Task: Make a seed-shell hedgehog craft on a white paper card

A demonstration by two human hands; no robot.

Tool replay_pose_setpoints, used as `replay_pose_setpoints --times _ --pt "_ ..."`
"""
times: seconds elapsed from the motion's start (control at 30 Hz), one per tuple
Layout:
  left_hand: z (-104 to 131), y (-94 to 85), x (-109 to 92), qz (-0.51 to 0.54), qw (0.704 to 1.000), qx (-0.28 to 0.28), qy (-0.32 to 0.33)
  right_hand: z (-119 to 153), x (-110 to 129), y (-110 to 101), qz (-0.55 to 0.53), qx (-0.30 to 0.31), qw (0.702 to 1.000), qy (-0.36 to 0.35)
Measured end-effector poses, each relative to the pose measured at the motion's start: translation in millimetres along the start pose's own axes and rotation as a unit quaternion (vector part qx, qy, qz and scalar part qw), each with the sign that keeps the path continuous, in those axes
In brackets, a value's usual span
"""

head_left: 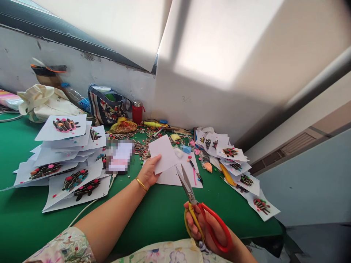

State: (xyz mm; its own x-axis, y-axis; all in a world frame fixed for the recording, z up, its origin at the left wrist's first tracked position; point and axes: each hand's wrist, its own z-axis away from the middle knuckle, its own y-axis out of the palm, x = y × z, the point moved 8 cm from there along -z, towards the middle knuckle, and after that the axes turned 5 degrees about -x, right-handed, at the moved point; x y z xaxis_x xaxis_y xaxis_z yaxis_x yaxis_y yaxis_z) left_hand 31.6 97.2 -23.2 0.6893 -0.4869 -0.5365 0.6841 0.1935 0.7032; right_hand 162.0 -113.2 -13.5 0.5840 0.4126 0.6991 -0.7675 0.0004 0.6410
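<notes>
Between thumb and fingers, my left hand (pixel 151 171) grips a blank piece of white paper (pixel 163 151), tilted above the table. My right hand (pixel 201 223) is closed round the handles of a pair of scissors (pixel 189 188), one handle red and the other yellow. The blades point up and forward, slightly parted and close to the paper without visibly cutting it. Under the held paper lies a larger white sheet (pixel 170 178) on the green table. A dark pen-like tool (pixel 197 174) and a thin pink strip (pixel 194 176) rest on that sheet.
Stacked cards with seed pictures stand at left (pixel 68 128) and right (pixel 233 153). A phone (pixel 120 157) with a white cable (pixel 109 186) lies left of centre. Behind are loose seeds (pixel 141 149), a red flask (pixel 137 112), a striped bag (pixel 102 107) and coloured clay (pixel 186 149).
</notes>
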Motion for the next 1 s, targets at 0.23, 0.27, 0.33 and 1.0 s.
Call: replay_pose_setpoints --times 0.23,0.27,0.33,1.0 --pt "-1 -1.8 1 -0.006 1.0 0.0 0.0 -1 -3 -4 -0.001 -0.009 1.0 -0.003" --pt "-1 -1.7 1 -0.006 1.0 0.001 0.001 -1 -3 -5 -0.003 -0.01 1.0 -0.003" --pt "0 -1.2 1 -0.007 1.0 0.002 0.002 -2 -2 -4 -0.009 -0.009 1.0 -0.006" --pt "4 9.3 10 -0.062 0.994 0.064 0.058 -17 5 11 -0.037 -0.01 0.999 -0.025"
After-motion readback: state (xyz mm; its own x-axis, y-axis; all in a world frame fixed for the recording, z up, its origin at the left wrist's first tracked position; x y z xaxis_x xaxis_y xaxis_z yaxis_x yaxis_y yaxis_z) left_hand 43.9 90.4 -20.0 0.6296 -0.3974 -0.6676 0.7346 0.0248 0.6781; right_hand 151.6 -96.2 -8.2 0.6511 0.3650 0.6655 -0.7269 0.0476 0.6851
